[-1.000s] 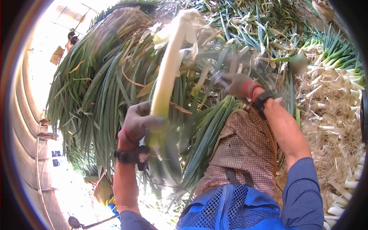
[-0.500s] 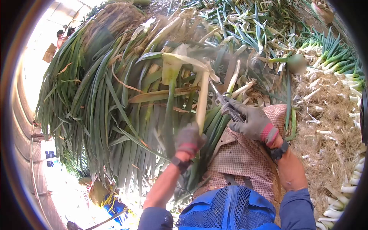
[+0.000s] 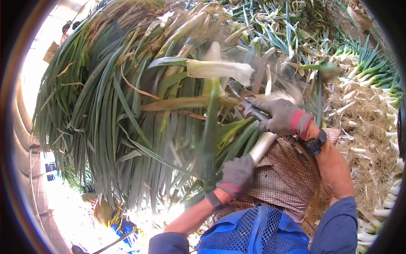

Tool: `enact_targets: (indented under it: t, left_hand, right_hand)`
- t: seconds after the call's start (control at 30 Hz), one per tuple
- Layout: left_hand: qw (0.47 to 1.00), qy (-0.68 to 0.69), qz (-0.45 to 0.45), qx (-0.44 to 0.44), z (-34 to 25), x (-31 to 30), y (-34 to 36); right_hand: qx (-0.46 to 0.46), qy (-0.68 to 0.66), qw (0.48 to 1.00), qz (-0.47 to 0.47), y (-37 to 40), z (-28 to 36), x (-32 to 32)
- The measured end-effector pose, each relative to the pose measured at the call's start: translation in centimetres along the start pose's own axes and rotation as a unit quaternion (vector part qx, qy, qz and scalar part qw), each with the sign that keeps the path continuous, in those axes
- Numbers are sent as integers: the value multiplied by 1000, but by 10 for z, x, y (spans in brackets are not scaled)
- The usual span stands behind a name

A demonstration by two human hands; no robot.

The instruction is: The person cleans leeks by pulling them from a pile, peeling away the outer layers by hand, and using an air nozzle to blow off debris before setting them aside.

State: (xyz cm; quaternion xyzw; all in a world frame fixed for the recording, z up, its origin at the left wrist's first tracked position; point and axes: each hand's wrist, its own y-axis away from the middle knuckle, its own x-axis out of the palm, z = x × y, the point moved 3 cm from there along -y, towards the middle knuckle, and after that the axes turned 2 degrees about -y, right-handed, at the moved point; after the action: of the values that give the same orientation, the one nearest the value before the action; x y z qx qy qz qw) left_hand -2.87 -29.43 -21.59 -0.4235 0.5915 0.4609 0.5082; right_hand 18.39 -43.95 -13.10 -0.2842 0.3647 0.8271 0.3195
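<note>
1. Pale white leek stalk (image 3: 263, 146): slanting, its lower end clasped in the fist of the grey-gloved left hand (image 3: 237, 175), its upper end reaching to just below the right hand.
2. Grey-gloved right hand (image 3: 284, 117), red cuff: closed around a dark metal cutting tool (image 3: 248, 110), whose tip points away from the stalk.
3. Brown checked apron (image 3: 287, 180): directly beneath both grips.
4. Heap of long green leek leaves (image 3: 127, 110): outward of the left grip.
5. Straw-strewn ground (image 3: 372, 139): beyond the right wrist.
</note>
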Motion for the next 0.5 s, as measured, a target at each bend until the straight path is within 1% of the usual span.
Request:
enact_targets:
  t: [0.03,0.07,0.17,0.2,0.27,0.3,0.33,0.37,0.4,0.43,0.47,0.5]
  left_hand:
    - [999,-27,9,39,-8,8,2]
    - [999,49,16,12,-5,10,-2]
    - [989,125,61,-43,10,7,-16]
    - [984,157,66,-47,16,-9,-22]
    - [971,221,76,-50,40,-48,-37]
    - [981,185,-33,-44,55,-58,-50]
    - [972,184,-130,-62,68,-76,-65]
    - [971,161,-150,-88,85,-76,-84]
    - [969,138,-171,-114,99,-70,-106]
    - [974,103,-139,-148,111,-46,-130]
    - [976,67,-105,-181,122,-24,-150]
    - [975,53,-65,-204,127,-15,-167]
  right_hand:
    - [9,14,1000,-10,-1,-8,4]
    - [44,3,999,-30,-5,-27,-1]
    - [143,-35,985,-95,9,-58,-25]
    - [21,-71,982,-177,10,-73,-17]
    - [41,-110,982,-146,22,-52,-24]
    - [38,-169,976,-135,23,-48,-19]
    - [37,-227,965,-125,25,-44,-14]
    - [38,-285,951,-115,26,-40,-9]
    - [8,-386,915,-119,22,-44,9]
    - [-22,-483,866,-123,18,-46,18]
    - [45,-400,912,-82,26,-36,5]
    - [37,-392,916,-84,24,-37,8]
